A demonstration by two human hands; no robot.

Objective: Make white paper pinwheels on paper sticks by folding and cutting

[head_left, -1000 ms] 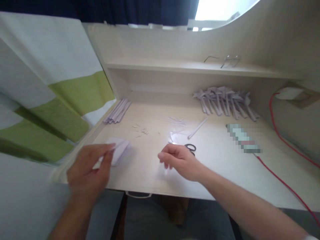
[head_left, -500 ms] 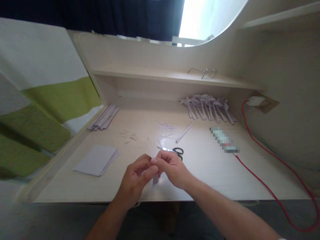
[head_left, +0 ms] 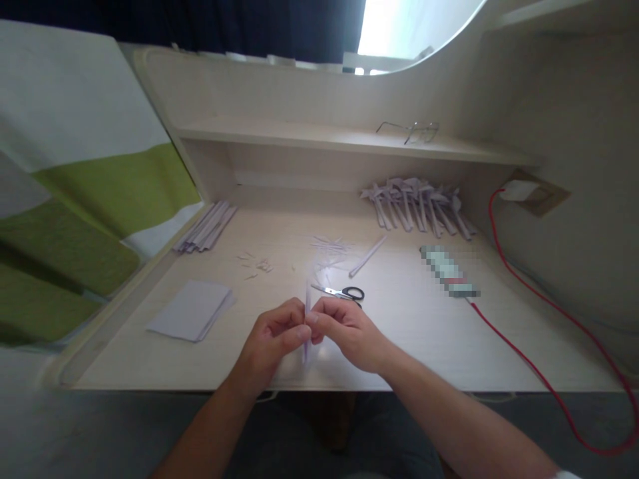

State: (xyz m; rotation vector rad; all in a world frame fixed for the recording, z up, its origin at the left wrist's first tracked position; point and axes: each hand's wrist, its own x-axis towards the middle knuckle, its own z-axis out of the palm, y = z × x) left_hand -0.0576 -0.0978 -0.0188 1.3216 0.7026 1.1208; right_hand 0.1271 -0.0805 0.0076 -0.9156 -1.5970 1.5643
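Paper strip [head_left: 306, 313] stands almost upright between the two hands, above the near edge of the desk [head_left: 409, 346] and just in front of the scissors [head_left: 339, 292]. The left hand [head_left: 272, 336] is closed in a pinch, thumb and forefinger pressed on the strip's left face near its middle; the right hand [head_left: 349, 329] is closed the same way on the right face, so the fingertips of both meet on the paper. The work in hand looks like folding or creasing the narrow strip lengthwise. To do it well, I judge the long edges want to be lined up first, then the pinch run slowly along the length with even pressure, so the crease stays straight and the thin paper does not buckle or tear. Keeping the grip close together helps control. A stack of cut sheets [head_left: 192, 309] lies to the left, a bundle of plain strips [head_left: 204, 227] farther back left, and a heap of finished folded pieces [head_left: 417, 206] at the back right, well apart from the hands
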